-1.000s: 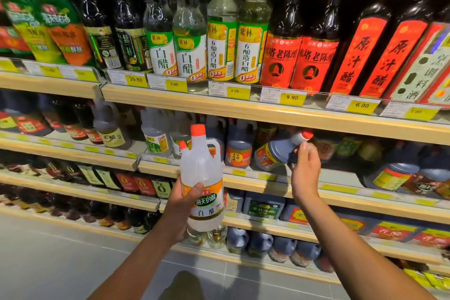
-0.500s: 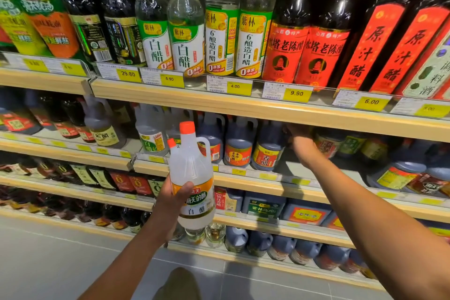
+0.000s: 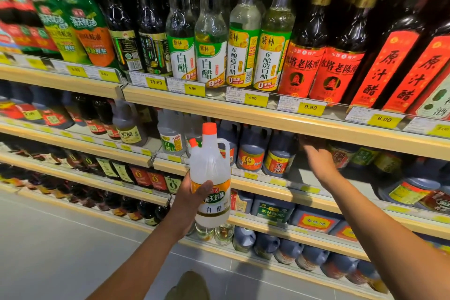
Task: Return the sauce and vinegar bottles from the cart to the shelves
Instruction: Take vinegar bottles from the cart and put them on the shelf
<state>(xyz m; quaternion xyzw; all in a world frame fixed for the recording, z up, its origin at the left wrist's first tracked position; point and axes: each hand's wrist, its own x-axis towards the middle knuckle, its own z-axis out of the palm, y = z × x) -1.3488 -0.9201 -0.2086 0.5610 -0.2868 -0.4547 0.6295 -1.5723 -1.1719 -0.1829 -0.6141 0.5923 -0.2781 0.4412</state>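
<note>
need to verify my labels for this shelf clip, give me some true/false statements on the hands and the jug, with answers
1. The left hand grips a clear plastic jug with an orange cap. True.
2. The right hand holds a dark jug. False: its fingers are straight and hold nothing as it reaches under the wooden shelf edge.
3. The clear jug is upright. True.
4. The clear jug stands on a shelf. False: it is held in the air in front of the shelves.
5. The yellow price tag below the white-capped glass bottles reads 4.00. True.
</note>
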